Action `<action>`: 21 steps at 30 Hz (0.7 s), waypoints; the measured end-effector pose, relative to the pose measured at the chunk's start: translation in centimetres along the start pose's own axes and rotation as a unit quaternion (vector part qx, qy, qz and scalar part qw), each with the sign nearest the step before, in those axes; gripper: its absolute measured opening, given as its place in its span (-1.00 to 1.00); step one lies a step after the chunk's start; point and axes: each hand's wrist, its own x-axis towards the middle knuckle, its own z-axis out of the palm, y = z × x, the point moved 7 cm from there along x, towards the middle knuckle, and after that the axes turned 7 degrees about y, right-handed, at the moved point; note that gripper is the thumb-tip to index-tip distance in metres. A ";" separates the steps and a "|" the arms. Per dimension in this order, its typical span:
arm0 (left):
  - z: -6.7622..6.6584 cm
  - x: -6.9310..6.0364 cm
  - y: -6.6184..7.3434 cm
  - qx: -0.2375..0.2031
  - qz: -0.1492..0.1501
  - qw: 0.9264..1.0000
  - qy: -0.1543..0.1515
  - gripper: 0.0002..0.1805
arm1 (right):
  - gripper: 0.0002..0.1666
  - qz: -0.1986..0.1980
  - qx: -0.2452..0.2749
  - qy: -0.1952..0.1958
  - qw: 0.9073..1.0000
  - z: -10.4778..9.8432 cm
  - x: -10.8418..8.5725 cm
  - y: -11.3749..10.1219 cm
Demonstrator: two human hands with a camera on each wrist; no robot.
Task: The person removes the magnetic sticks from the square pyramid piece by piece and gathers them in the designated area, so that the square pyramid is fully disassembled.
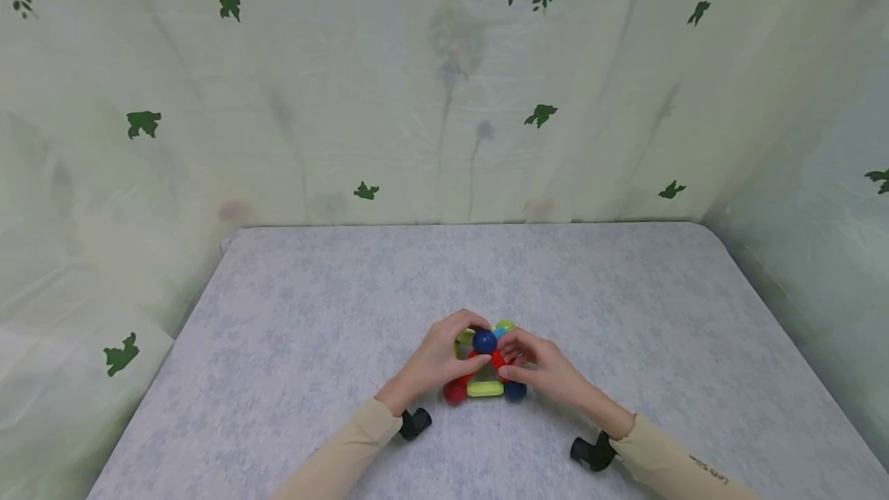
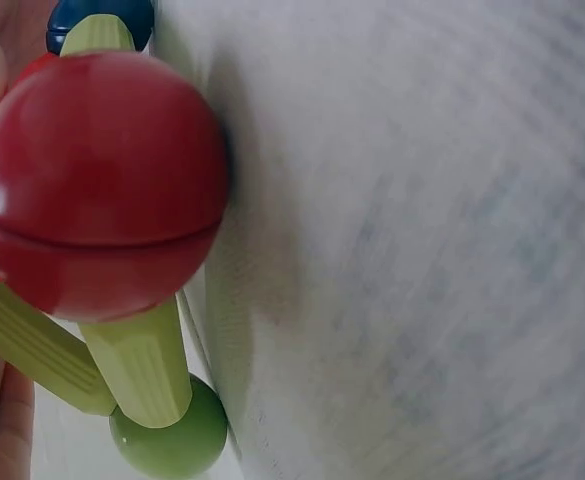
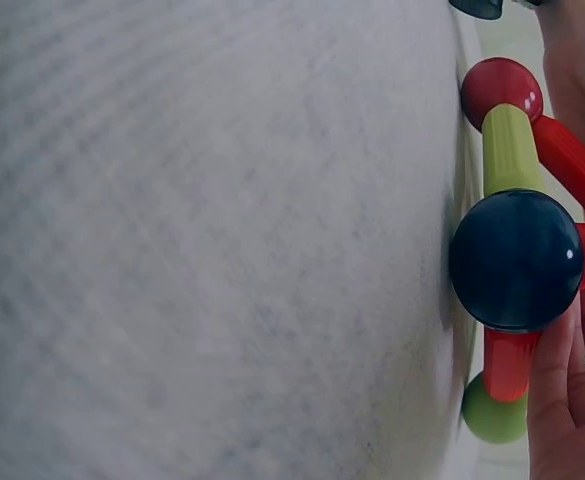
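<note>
A frame of balls and rods stands on the table. My left hand (image 1: pixel 441 349) pinches the blue ball (image 1: pixel 485 342) at its top between thumb and fingers. My right hand (image 1: pixel 545 369) holds a red rod (image 1: pixel 498 360) below that ball, at its right side. Along the front, a yellow-green rod (image 1: pixel 485 389) joins a red ball (image 1: pixel 454 392) and a dark blue ball (image 1: pixel 515 390). Behind is a green ball (image 1: pixel 505 325) beside a light blue rod (image 1: pixel 499 332). The red ball (image 2: pixel 102 185) fills much of the left wrist view.
The grey table (image 1: pixel 333 292) reaches back to a pale curtain (image 1: pixel 389 99) with green leaf prints, which also hangs at both sides. A black strap mount (image 1: pixel 415 423) is on the left wrist and another black mount (image 1: pixel 592 453) on the right wrist.
</note>
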 end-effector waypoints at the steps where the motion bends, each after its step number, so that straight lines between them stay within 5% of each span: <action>1: 0.0 0.0 0.0 0.002 0.002 1.000 0.002 -0.59 | -0.71 0.001 -0.001 0.000 1.000 0.0 0.0 0.0; 15: -0.1 -0.1 0.0 0.003 0.007 1.000 0.013 -0.60 | -0.71 -0.004 0.000 0.008 1.000 0.1 0.0 0.2; 21: -0.6 0.0 -0.6 -0.023 -0.017 0.999 0.015 -0.63 | -0.69 0.026 0.011 0.019 0.999 0.0 -0.1 0.6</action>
